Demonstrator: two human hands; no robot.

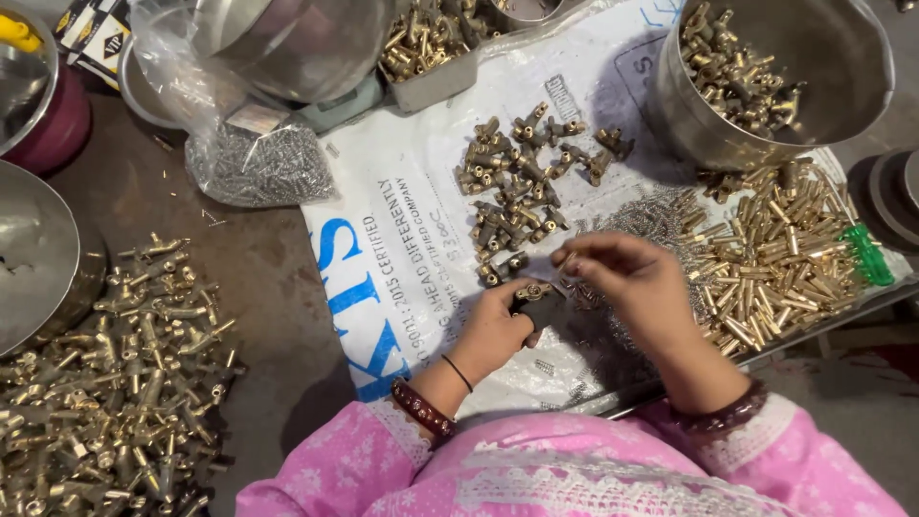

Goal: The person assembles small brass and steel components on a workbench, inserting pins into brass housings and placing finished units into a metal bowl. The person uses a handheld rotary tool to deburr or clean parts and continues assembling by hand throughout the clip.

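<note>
Hands: left [493, 330] gripping brass fitting [532, 291]; right [627, 278] pinching above

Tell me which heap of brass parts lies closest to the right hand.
The heap of straight brass pins just beyond the right hand, beside the green-handled tool. The dark fittings cluster and the floor heap lie farther away.
</note>
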